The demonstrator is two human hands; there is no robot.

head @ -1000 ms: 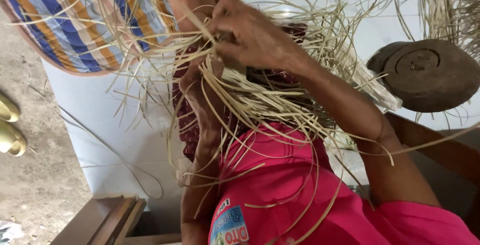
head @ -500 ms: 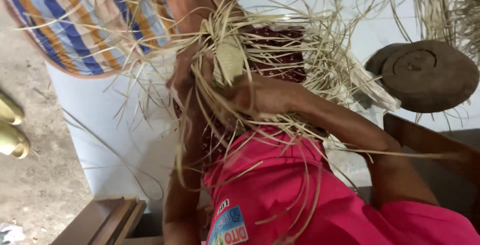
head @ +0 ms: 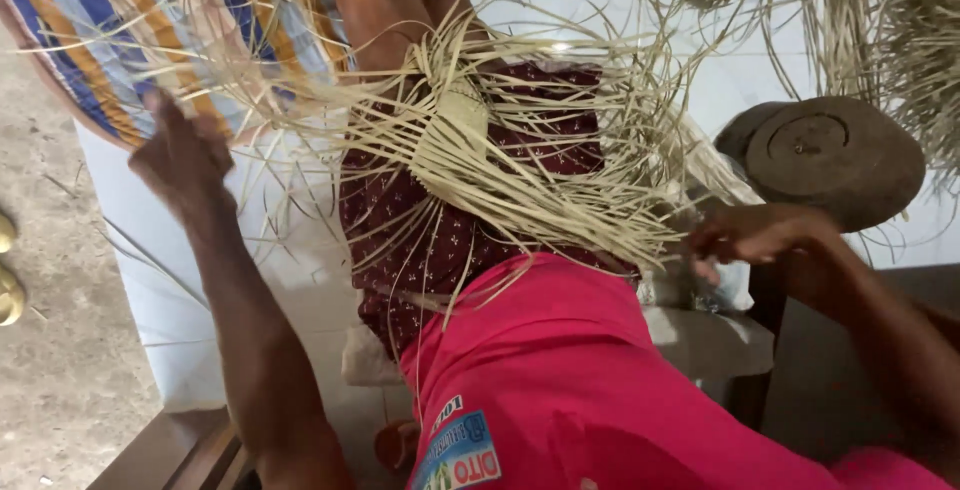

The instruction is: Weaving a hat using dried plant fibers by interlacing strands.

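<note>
Woven straw piece (head: 455, 135) on lap, loose strands splayed, left hand (head: 180, 155) raised with released grip among strands, right hand (head: 755, 235) loosely curled, pinching strand ends, rectangular blue patch (head: 460, 460) on pink garment (head: 570, 380).

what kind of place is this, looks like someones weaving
Likely a home weaving spot for straw craft: a half-woven straw piece on the lap, bundles of loose straw to the side, and a round wooden block nearby.

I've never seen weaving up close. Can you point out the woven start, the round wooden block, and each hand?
Woven start (head: 450, 135), head view, plaited centre.
Round wooden block (head: 835, 155), head view, flat face.
Left hand (head: 180, 155), head view, back.
Right hand (head: 750, 235), head view, knuckles.
</note>
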